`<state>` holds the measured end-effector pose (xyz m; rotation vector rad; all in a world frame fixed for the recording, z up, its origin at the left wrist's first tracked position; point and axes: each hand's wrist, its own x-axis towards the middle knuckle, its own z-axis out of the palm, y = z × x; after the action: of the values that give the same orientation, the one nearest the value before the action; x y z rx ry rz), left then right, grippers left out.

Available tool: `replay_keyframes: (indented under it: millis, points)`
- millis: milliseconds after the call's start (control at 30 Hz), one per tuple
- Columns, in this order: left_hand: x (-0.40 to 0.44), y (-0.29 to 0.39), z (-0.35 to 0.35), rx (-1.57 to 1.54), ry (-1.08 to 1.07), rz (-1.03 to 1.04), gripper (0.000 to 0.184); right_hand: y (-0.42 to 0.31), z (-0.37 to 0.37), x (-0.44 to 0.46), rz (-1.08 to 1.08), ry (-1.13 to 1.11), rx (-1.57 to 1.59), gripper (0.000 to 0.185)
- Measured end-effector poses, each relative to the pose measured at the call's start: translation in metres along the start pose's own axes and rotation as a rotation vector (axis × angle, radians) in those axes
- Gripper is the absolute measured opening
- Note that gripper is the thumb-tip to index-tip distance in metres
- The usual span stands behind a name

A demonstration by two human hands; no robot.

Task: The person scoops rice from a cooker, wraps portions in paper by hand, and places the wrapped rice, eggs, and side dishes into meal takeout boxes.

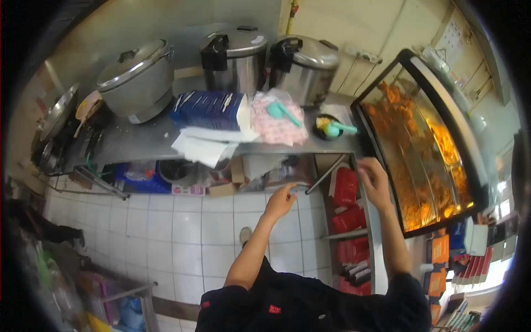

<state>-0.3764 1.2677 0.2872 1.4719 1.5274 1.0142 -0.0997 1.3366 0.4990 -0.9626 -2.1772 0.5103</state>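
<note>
My left hand [281,201] is raised over the tiled floor in front of the steel counter [149,145], fingers apart and holding nothing. My right hand [374,178] hovers by the counter's right end, beside the glass food warmer [415,144]; its fingers are curled, and whether anything is in them is too small to tell. Beyond the hands, a small black bowl [322,131] with a turquoise scoop [334,129] stands on the counter. To its left, another turquoise scoop [284,113] lies on a pink and white cloth [268,128].
Rice cookers [235,63] line the back wall. A blue box [210,110] and white papers [207,146] lie on the counter. Red boxes [345,187] fill the shelves below right. A metal rack [130,293] stands at lower left.
</note>
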Motion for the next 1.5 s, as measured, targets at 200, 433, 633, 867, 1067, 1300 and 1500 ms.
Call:
replay_keyframes:
  millis: [200,433,633,867,1067,1300,1500]
  points:
    - [0.283,0.014,-0.033,0.251,0.034,-0.028,0.059,0.023,0.024,0.328,-0.338,-0.325,-0.302,0.042]
    - [0.467,-0.043,-0.011,0.571,0.076,-0.356,0.065,0.179,0.100,0.618,-0.584,-0.231,-0.672,0.056]
    - [0.446,0.005,-0.022,0.509,0.265,-0.347,0.037,0.227,0.081,0.696,-0.785,-0.444,-0.535,0.044]
    - [0.405,0.099,-0.125,-0.385,0.293,-0.466,0.019,0.328,-0.145,0.821,-0.165,-0.067,0.313,0.034]
    - [0.387,0.157,-0.218,-0.261,0.486,-0.431,0.030,0.420,-0.264,0.801,0.409,-0.093,0.369,0.114]
    - [0.665,0.261,-0.231,0.706,-0.054,0.198,0.040,0.543,-0.243,0.700,0.133,0.557,0.362,0.043]
    - [0.805,0.156,-0.108,1.081,-0.312,0.419,0.049,0.364,0.046,0.466,0.454,1.120,0.640,0.054]
